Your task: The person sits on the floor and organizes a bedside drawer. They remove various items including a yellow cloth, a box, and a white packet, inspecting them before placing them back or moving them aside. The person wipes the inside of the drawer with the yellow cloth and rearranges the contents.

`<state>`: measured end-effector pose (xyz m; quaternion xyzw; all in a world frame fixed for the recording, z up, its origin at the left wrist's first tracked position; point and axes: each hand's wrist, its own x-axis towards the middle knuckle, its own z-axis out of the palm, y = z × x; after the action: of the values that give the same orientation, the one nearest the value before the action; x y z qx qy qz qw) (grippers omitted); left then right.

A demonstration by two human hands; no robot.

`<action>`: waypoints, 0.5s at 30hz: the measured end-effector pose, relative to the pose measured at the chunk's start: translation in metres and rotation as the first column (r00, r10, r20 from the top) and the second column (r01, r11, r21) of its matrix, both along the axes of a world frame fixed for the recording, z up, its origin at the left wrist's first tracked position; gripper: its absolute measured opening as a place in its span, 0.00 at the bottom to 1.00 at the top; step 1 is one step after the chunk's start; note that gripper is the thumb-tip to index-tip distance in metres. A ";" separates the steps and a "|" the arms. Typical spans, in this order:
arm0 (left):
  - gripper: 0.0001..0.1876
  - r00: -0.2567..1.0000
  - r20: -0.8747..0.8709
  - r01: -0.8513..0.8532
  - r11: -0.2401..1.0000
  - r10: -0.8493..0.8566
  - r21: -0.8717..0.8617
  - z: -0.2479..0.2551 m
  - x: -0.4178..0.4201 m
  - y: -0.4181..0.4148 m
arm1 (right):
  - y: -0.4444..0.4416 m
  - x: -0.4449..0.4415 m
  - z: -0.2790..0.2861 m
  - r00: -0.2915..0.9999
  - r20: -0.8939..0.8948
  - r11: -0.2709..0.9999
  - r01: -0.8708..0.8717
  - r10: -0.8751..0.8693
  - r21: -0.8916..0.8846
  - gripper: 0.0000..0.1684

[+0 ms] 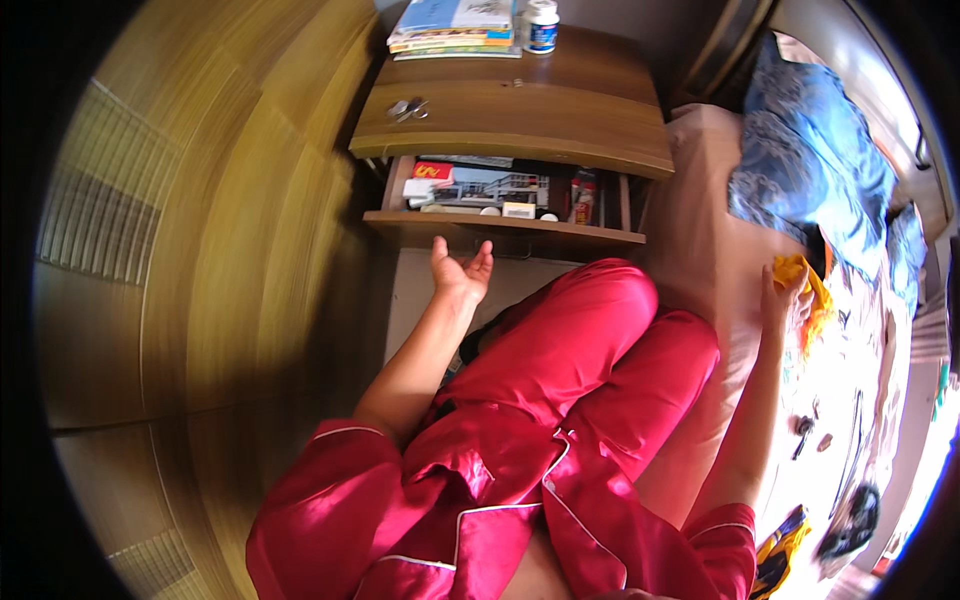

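My left hand (461, 274) is palm up with its fingers apart, just in front of the pulled-out wooden drawer (504, 227), holding nothing. In the drawer lie a red-and-white packet (433, 173), a picture of a building (491, 187), a small white box (518, 210) and a red package (582, 199). At the right, my right hand (787, 298) grips a yellow cloth (816, 296) over the bed. Its far part hangs past the fingers.
On the wooden nightstand (510, 112) are stacked books (454, 31), a white bottle (541, 27) and small scissors (413, 110). A blue patterned fabric (814, 150) and small items lie on the bed. A wooden wardrobe (247, 225) stands close at left.
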<state>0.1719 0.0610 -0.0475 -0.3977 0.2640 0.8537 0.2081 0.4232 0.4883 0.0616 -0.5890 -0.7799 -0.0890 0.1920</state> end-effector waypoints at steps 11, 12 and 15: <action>0.35 0.990 -0.035 0.135 0.988 -0.137 -0.074 0.019 -0.012 0.004 | -0.012 0.012 -0.027 0.978 0.010 0.930 -0.200 0.207 0.309 0.44; 0.27 0.980 -0.005 0.192 0.962 -0.197 -0.196 0.027 -0.012 0.005 | -0.016 0.011 -0.026 0.982 0.012 0.924 -0.180 0.187 0.339 0.43; 0.22 0.737 -0.421 0.199 0.766 -0.528 -0.611 0.041 -0.011 -0.001 | -0.008 0.018 -0.029 0.957 -0.014 0.852 -0.251 0.289 0.460 0.45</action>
<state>0.1613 0.0600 -0.0063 -0.1017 0.6130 0.7646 0.1714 0.4408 0.4806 0.0327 -0.4156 -0.8038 -0.2162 0.3666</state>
